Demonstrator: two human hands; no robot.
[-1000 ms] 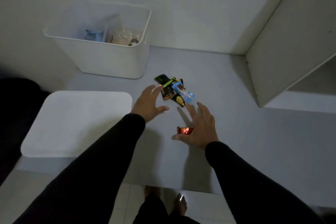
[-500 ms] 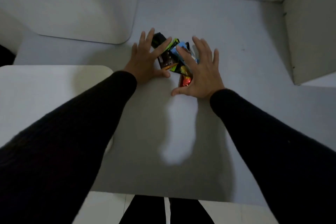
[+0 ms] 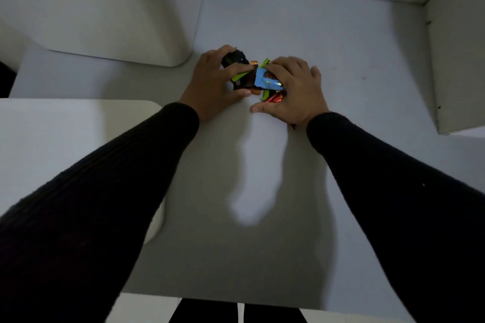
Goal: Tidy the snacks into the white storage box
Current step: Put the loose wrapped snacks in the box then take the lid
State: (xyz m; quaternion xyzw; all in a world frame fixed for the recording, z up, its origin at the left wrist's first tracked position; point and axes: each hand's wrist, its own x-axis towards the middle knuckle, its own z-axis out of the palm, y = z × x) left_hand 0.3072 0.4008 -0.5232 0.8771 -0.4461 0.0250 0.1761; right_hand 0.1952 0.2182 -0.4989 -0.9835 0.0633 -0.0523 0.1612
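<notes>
Gripping the little pile of snacks [image 3: 258, 81] from both sides, left hand [image 3: 214, 84] and right hand [image 3: 294, 92] curl round the wrappers on the grey tabletop [image 3: 341, 65]. White storage box [image 3: 105, 13] sits just beside them, back left.

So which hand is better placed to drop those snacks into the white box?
Probably the left hand: it grips the snack pile on the side nearer the white storage box; the right hand is farther away.

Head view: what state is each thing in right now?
Left hand: fingers curled round the pile's left side.
Right hand: fingers curled over the pile's right side.
Pile of small colourful snack packets: bunched between both hands on the grey surface.
White plastic storage box: upright, open-topped, some items inside.
</notes>
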